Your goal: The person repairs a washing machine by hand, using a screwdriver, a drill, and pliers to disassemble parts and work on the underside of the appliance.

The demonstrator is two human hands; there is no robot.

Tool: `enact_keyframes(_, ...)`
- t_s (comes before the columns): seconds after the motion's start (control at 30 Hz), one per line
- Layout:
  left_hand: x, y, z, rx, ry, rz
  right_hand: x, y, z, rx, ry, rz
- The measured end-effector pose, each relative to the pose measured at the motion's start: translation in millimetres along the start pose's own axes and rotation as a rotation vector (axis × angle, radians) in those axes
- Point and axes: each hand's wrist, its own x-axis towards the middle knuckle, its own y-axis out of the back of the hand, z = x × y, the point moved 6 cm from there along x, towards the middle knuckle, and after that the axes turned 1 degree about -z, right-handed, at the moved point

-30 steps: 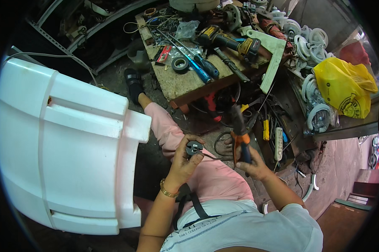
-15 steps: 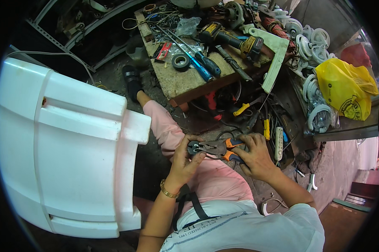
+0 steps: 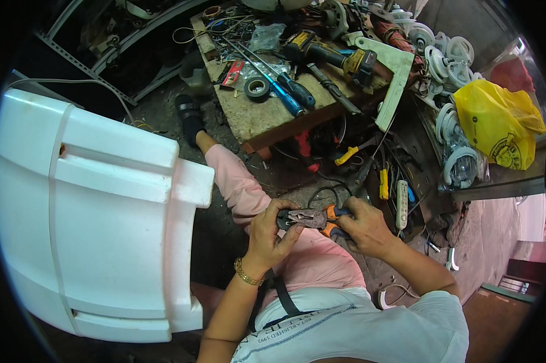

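In front of my lap, my right hand (image 3: 367, 228) grips the orange-and-blue handles of a pair of pliers (image 3: 308, 218), its worn metal head pointing left. My left hand (image 3: 267, 233) pinches a small black part (image 3: 282, 220) between thumb and fingers, partly covered by the fingers and the pliers. The jaws lie over this part; whether they bite on it I cannot tell. Behind the pliers loops a black cable (image 3: 321, 190); where it ends is hidden.
A big white plastic panel (image 3: 112, 224) stands at my left. Ahead, a wooden bench (image 3: 249, 118) bears a cordless drill (image 3: 330, 54), black tape (image 3: 257, 89) and screwdrivers (image 3: 279, 91). To the right are a power strip (image 3: 401, 206), white pulley-like parts (image 3: 436, 63) and a yellow bag (image 3: 499, 124).
The pliers' handles have come closer together, and the head has turned and slid further over the black part. Both hands have shifted slightly.
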Motion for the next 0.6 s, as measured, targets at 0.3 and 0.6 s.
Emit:
enact_keyframes(0.3,0.5,-3.4,-3.5,-0.026,-0.014,0.015,0.0,-4.0,6.1,0.089,0.02,-0.132)
enact_keyframes(0.6,0.7,-9.4,-14.2,0.027,-0.052,0.016,-1.8,-8.3,14.9,0.178,0.019,-0.19)
